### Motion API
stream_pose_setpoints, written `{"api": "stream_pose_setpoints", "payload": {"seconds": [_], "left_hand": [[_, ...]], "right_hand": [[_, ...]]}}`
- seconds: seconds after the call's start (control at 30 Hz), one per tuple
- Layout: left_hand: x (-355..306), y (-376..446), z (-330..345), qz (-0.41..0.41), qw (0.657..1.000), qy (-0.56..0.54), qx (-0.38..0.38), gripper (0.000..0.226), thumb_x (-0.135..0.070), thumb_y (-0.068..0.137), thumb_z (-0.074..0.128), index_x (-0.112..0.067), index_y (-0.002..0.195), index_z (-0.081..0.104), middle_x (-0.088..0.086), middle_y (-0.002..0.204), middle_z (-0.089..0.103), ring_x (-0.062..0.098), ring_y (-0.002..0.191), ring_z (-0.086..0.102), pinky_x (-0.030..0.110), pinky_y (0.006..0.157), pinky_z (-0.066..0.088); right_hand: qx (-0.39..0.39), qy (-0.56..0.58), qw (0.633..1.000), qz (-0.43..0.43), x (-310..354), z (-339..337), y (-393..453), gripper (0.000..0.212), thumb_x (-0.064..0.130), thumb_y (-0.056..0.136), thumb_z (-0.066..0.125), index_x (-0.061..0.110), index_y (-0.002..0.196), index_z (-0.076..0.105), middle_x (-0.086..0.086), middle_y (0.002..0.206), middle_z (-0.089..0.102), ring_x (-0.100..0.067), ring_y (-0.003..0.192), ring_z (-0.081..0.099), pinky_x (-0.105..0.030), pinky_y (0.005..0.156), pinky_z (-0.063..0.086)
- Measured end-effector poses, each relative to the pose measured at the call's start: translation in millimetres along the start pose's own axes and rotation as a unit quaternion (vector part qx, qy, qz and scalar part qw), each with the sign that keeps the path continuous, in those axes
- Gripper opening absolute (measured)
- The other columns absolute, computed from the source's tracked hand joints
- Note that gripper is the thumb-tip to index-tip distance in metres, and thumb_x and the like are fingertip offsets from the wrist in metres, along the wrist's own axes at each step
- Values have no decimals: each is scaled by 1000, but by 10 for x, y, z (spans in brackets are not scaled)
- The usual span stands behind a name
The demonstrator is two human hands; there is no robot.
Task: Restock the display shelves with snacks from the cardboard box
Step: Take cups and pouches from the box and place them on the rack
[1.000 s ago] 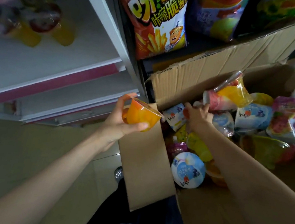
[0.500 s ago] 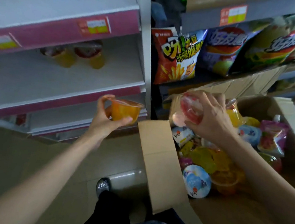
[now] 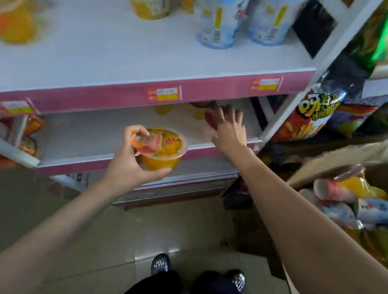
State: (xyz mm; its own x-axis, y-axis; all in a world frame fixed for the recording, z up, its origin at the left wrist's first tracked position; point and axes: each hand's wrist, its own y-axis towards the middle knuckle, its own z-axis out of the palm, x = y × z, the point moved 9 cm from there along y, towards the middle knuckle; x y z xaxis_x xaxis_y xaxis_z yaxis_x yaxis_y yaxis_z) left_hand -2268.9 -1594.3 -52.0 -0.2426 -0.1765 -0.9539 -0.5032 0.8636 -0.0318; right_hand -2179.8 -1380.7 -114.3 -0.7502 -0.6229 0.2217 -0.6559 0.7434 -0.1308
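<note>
Nearest the camera, the person's shoes (image 3: pixel 161 264) are standing on the tiled floor (image 3: pixel 33 212), with bare floor to the left.

The left hand (image 3: pixel 127 163) is gripping an orange jelly cup (image 3: pixel 163 152) from below and at the lid edge, holding it just in front of the lower shelf's pink lip (image 3: pixel 211 152).

To the right, the cardboard box (image 3: pixel 347 165) is sitting open with more snack cups (image 3: pixel 362 204) piled inside.

Further in, the right hand (image 3: pixel 230 133) is reaching over the lower shelf (image 3: pixel 96 135), fingers curled on a red-topped cup (image 3: pixel 212 119), blurred by motion. It is close under the upper shelf's pink edge (image 3: pixel 121 94) and just beside the white upright post (image 3: pixel 288 109).

Judgement: the step in hand is placing the red cup at the back right, near two yellow cups (image 3: pixel 163 110). The next move appears to call for releasing it upright, then setting down the orange cup. The middle of the lower shelf is offering open room.

On the upper shelf (image 3: pixel 102 45), tall blue-white cups (image 3: pixel 219 15) are standing well back.
</note>
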Motion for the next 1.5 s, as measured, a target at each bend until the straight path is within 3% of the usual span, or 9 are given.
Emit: {"api": "stream_pose_setpoints", "payload": {"seconds": [0.13,0.27,0.37,0.47,0.77,0.9,1.1,1.3,1.5], "left_hand": [[-194,-9,-178,46,998,39,30,71,-47,44,76,-41,99,31,-19,104,46,7,93,57,10,69,47],[-539,-29,-327,109,992,39,52,69,-51,45,75,-55,97,30,-26,105,46,6,99,56,10,72,46],[-884,23,-559,178,984,31,14,69,-48,49,75,-37,102,32,-40,100,43,-6,98,52,11,76,46],[-1165,71,-868,228,972,24,-55,64,-44,52,74,-30,99,33,-24,102,43,-11,95,51,7,74,43],[-1045,280,-1953,155,962,75,-210,69,-41,53,83,-36,100,33,-1,111,49,12,102,51,21,84,43],[-820,326,-2364,73,958,86,-263,68,-24,63,84,-17,113,38,-5,106,51,12,97,51,20,80,40],[-708,456,-2384,78,986,33,-141,44,-6,76,72,-20,108,44,2,109,59,5,91,60,12,78,48],[-1223,673,-2615,188,886,315,-283,32,-14,83,59,-12,114,56,8,120,57,27,117,46,35,95,35],[-780,1412,-2680,-17,836,528,-148,60,-37,89,53,-26,142,28,8,156,6,36,142,2,62,108,6]], "right_hand": [[23,4,1000,-1,148,-121,-277,88,19,84,65,18,150,7,-13,156,6,-34,141,13,-49,111,22],[17,98,993,-58,351,-533,-787,52,19,88,59,11,137,42,-9,142,38,-27,129,38,-31,105,32],[-119,153,974,-120,627,-1157,-1129,29,17,87,60,11,116,61,-2,120,58,-17,111,51,-21,93,38],[-215,213,937,-174,937,-1662,-1335,21,15,82,59,8,101,66,-1,96,65,-11,91,57,-11,80,42],[-82,142,940,-298,2311,-1757,-793,71,19,83,64,20,143,26,-6,130,39,-13,98,50,-20,81,41],[-27,115,932,-343,2959,-1576,-519,71,12,84,61,23,145,25,-11,132,37,-26,100,56,-29,84,45],[-39,124,953,-273,3147,-1341,-160,77,26,73,75,22,139,36,-17,143,23,-38,121,45,-38,99,41],[-149,114,964,-187,3016,-1482,125,69,29,75,73,14,132,36,-10,137,32,-38,116,44,-45,90,45],[-157,129,972,-122,3212,-1520,585,57,22,90,57,0,133,26,-22,139,23,-38,131,26,-43,102,30]]}}
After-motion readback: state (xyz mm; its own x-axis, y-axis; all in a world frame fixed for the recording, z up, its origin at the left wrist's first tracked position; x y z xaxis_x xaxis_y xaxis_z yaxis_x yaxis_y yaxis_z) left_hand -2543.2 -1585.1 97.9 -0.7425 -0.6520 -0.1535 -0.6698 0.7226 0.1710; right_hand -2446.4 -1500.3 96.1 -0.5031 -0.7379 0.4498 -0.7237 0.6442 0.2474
